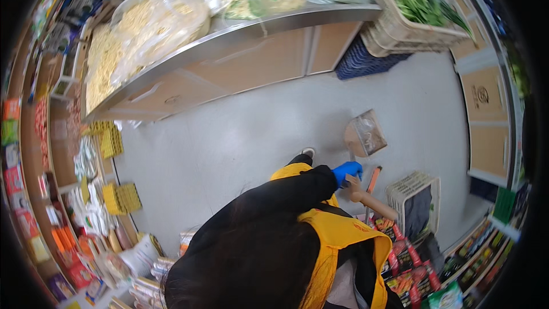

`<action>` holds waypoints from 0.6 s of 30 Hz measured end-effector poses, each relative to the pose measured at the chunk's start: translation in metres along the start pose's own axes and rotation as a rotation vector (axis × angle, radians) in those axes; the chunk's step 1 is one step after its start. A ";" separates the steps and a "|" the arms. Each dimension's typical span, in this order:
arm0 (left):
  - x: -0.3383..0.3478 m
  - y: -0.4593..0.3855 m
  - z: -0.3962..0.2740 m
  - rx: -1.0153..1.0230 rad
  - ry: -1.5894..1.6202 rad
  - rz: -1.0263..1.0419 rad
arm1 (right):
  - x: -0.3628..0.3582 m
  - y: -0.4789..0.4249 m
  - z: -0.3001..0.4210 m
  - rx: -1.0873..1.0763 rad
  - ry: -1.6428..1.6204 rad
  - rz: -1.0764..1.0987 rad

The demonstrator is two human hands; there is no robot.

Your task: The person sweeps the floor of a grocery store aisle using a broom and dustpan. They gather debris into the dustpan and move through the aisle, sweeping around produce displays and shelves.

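Note:
My left hand (347,172), in a blue glove and black sleeve, reaches forward with its fingers partly curled. A thin light shaft runs towards the glove from a squarish, tan and clear item like a dustpan (367,132) on the floor; whether I grip that shaft is unclear. Touching or very near the glove is a long tan shape (374,204) with a bulge at one end. I cannot tell whether it is an object or my bare right hand and forearm. Behind it stands a pole with an orange end (375,177).
A metal-edged counter (274,25) carries bags of noodles. Leafy greens (414,2) fill a pale crate (411,34) on blue crates. Another pale crate (412,180) and red packages (409,262) stand near my right side. Yellow trays (122,198) line the left shelves. Grey floor (240,124) lies between.

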State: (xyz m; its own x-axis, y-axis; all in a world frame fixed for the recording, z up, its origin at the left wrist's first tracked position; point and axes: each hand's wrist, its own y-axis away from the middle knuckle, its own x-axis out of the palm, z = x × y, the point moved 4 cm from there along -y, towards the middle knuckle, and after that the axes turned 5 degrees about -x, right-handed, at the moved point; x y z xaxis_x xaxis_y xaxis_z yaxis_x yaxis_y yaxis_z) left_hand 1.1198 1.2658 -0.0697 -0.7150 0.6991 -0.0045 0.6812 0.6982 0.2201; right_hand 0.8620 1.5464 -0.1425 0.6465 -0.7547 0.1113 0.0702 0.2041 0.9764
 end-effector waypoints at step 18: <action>0.030 -0.147 -0.058 -0.383 0.585 0.038 | -0.003 -0.019 0.196 0.029 0.111 -0.015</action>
State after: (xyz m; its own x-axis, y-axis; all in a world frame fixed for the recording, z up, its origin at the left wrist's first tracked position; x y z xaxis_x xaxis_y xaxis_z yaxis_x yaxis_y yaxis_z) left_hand 0.9891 1.1754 -0.0452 -0.7322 0.4488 0.5124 0.6810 0.4964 0.5383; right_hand 0.7100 1.4228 -0.1247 0.7261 -0.6832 0.0774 0.0594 0.1744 0.9829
